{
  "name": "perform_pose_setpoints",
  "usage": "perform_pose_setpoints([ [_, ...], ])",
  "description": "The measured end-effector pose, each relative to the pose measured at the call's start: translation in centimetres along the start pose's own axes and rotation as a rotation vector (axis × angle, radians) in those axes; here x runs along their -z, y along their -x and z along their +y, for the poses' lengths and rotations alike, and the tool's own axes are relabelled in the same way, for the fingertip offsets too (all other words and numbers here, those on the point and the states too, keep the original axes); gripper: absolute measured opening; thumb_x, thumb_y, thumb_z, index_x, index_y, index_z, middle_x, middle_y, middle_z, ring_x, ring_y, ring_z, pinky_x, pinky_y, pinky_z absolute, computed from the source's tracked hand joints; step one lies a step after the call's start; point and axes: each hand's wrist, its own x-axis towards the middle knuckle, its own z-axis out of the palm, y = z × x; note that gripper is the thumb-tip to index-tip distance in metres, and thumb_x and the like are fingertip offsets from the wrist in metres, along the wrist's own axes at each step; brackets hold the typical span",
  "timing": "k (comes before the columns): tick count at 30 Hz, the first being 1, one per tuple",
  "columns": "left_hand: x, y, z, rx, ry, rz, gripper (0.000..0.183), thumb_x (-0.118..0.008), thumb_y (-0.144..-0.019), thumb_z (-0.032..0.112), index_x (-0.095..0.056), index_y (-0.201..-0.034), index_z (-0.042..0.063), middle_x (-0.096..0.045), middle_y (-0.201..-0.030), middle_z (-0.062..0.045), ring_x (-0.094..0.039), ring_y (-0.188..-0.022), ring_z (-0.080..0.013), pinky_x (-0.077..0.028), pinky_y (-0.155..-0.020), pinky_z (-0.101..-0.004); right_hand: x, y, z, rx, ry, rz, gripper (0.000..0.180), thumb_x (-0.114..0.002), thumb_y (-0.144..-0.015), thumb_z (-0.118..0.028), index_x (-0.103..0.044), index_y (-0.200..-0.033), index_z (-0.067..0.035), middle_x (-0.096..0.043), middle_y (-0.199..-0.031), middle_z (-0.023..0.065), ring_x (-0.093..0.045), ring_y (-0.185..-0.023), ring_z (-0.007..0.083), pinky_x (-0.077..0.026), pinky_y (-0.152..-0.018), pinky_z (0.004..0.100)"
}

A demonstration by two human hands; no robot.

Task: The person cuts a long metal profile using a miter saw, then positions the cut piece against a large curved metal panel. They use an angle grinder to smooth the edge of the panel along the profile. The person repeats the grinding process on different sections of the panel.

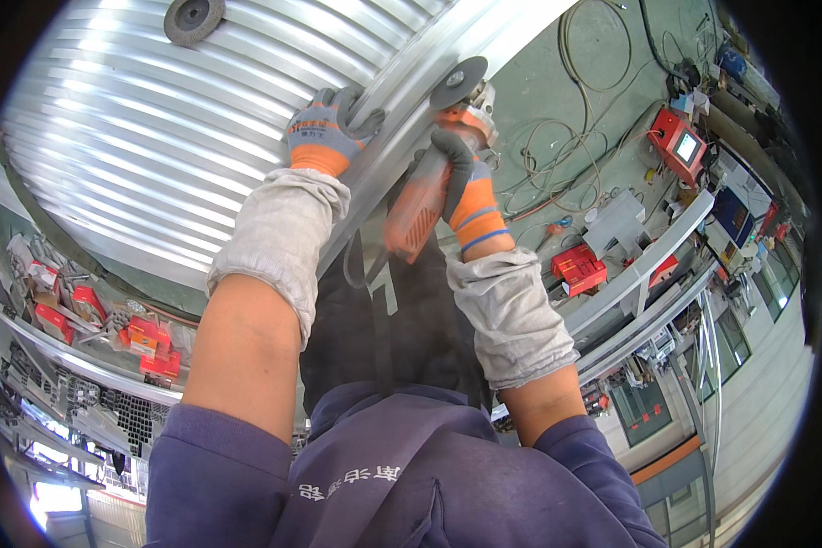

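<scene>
My right hand (460,171), in a grey and orange work glove, grips an angle grinder (416,205) with an orange-red body. Its dark disc (459,83) faces up near the edge of a silvery metal panel; I cannot tell whether it touches the metal. On the ribbed panel (171,116) lies my gloved left hand (323,133), fingers forward and thumb spread beside the smooth metal border (390,130). That hand holds nothing. Pale cloth sleeves cover both wrists. A loose flap disc (193,20) sits on the ribs at the far side.
Coiled hoses and cables (562,154) spread over the green floor at right, near a red machine with a screen (678,146). A red box (578,268) stands by a metal rail (640,267). Red cartons (149,337) and scattered parts lie at left.
</scene>
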Motion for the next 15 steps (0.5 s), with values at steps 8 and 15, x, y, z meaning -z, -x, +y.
perform_pose_setpoints([
  [8,-2.5,-0.3,-1.9,-0.040,-0.069,0.101,0.057,-0.068,-0.082,0.062,-0.065,-0.123,0.023,-0.068,-0.121,-0.010,-0.058,-0.121,-0.0316,-0.049,-0.102,-0.0444,-0.4,0.1,-1.0,0.020,0.031,0.005,0.038,-0.075,-0.081,-0.022,-0.058,-0.109,-0.002,-0.067,-0.085,0.0161,-0.067,-0.071,0.0317,-0.058,-0.068,0.0475],
  [15,-3.4,-0.4,-2.6,-0.038,-0.136,0.112,0.057,-0.067,-0.084,0.063,-0.063,-0.125,0.023,-0.069,-0.119,-0.010,-0.058,-0.122,-0.0318,-0.049,-0.102,-0.0453,-0.3,-0.7,-1.7,0.068,0.050,0.028,0.039,-0.075,-0.081,-0.022,-0.059,-0.110,-0.002,-0.067,-0.084,0.0162,-0.067,-0.070,0.0316,-0.059,-0.067,0.0465],
])
